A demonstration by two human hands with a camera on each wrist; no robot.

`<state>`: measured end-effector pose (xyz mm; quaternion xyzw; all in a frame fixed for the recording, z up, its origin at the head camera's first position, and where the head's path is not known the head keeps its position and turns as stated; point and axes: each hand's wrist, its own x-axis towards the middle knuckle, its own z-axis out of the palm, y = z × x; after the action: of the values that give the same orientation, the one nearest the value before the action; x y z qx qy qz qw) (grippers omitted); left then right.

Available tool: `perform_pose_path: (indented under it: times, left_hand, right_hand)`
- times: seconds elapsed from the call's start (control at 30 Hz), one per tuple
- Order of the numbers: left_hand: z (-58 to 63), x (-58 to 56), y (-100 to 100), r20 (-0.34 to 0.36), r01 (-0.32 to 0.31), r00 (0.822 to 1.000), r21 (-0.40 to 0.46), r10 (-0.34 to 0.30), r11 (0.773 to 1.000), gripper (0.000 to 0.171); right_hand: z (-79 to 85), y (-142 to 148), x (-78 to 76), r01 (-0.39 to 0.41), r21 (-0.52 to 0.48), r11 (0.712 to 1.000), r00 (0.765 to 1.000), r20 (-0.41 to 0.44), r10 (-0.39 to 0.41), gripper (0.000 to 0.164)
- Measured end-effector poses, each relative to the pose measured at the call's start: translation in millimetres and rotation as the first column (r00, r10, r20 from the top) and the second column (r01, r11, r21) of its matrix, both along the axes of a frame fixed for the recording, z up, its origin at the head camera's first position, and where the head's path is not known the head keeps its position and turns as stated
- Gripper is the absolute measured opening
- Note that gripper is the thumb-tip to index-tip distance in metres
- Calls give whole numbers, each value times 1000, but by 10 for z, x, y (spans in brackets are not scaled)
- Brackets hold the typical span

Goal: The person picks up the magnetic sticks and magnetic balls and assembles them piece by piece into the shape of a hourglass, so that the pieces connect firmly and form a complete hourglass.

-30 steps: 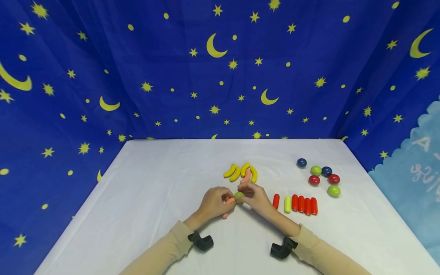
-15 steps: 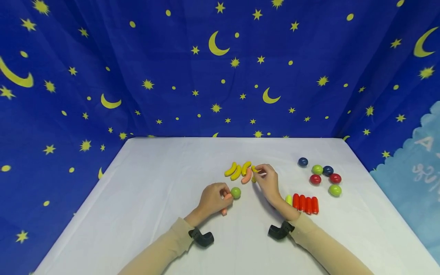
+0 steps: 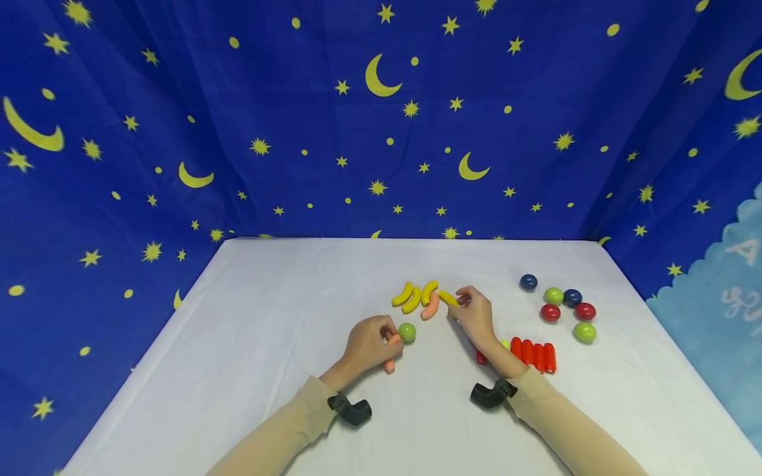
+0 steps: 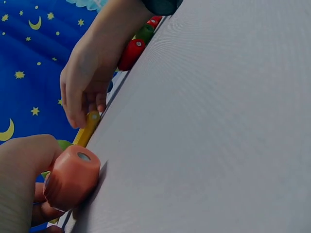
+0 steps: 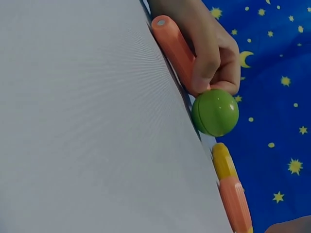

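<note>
My left hand [image 3: 370,340] pinches a peach-orange curved magnetic stick [image 5: 175,51] low over the white table. A glossy green ball [image 5: 216,112] sits against the far end of that stick, just past the fingertips. Farther right, my right hand [image 3: 474,314] pinches a yellow curved stick [image 3: 448,299] between thumb and fingers; its silvery end shows in the left wrist view. Left of this hand lie several more yellow curved sticks [image 3: 411,300] and another peach-orange curved stick [image 3: 430,307].
Red straight sticks [image 3: 533,356] stand side by side to the right, with a yellow-green stick [image 3: 505,344] and another red stick [image 3: 481,357] partly behind the right forearm. Blue, green and red balls [image 3: 550,313] lie at the back right. A starry blue curtain [image 3: 381,132] borders the table.
My right hand has let go of the green ball, moved back and right, and taken hold of the rightmost yellow curved stick, shifting it slightly right. The left hand keeps its grip, nearly still.
</note>
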<state>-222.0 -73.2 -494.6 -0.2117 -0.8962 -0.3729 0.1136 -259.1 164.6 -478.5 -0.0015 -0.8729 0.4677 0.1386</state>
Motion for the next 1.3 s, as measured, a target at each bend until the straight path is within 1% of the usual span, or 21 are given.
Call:
perform_pose_path:
  times: [0.2, 0.3, 0.37, 0.43, 0.5, 0.6, 0.7, 0.8, 1.03, 1.17, 1.3]
  left_hand:
    - [5, 10, 2, 13, -7, 1000, -2, 7, 1000, 15]
    - [7, 11, -1, 8, -9, 1000, 1, 9, 1000, 15]
    - [13, 7, -5, 5, -9, 1000, 3, 9, 1000, 15]
    - [17, 1, -13, 3, -13, 1000, 4, 13, 1000, 16]
    - [26, -5, -28, 6, -19, 1000, 6, 19, 1000, 17]
    - [35, -15, -50, 18, -28, 999, 4, 28, 1000, 17]
    - [42, -17, -59, 31, -31, 999, 7, 31, 1000, 17]
    - [42, -19, -55, 36, -28, 999, 7, 28, 1000, 17]
    - [40, -8, -36, 28, -14, 1000, 0, 14, 1000, 17]
    - [30, 5, -30, 23, 9, 1000, -3, -9, 1000, 18]
    - [17, 11, -21, 5, 42, 999, -5, -42, 999, 24]
  right_hand:
    - [-1, 119, 91, 20, 60, 998, 999, 41, -23, 31]
    - [9, 148, 149, 21, 42, 999, 998, 63, -24, 32]
    - [27, 144, 186, 15, 18, 1000, 998, 52, -16, 31]
    - [51, 119, 219, -13, 3, 1000, 1000, 20, 13, 32]
    - [73, 74, 256, -61, 0, 998, 998, -23, 61, 33]
    - [86, -14, 322, -142, 4, 990, 988, -63, 142, 33]
    - [84, -85, 387, -207, 4, 978, 976, -67, 207, 32]
    - [81, -125, 430, -247, 15, 969, 967, -67, 247, 31]
    - [38, -168, 482, -275, 23, 961, 957, -89, 276, 30]
    - [-8, -181, 507, -304, 28, 952, 947, -102, 306, 30]
    - [-44, -185, 514, -305, 23, 952, 947, -104, 305, 29]
